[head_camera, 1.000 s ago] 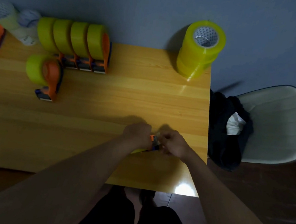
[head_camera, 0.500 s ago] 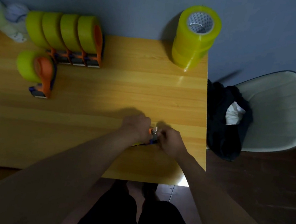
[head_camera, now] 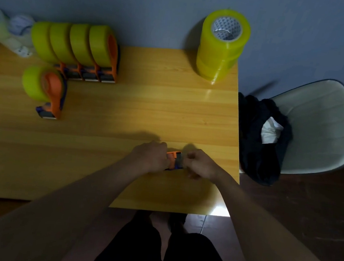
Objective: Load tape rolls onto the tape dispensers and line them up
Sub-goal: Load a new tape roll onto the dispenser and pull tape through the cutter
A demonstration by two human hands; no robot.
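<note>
blue-grey wall (head_camera: 116, 1), dark floor (head_camera: 307, 208), pale chair (head_camera: 320, 124) beside wooden table (head_camera: 148, 106).

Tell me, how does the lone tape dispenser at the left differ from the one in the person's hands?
The lone dispenser stands free on the table, untouched; the held dispenser sits between the left hand and right hand. The lone one shows a full yellow roll; the hands hide nearly all of the held one, so no roll can be seen. The lone one's cutter end points toward the person; the held one's points right. Both are orange.

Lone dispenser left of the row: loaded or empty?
Loaded. The lone dispenser carries a yellow tape roll on its orange frame.
</note>
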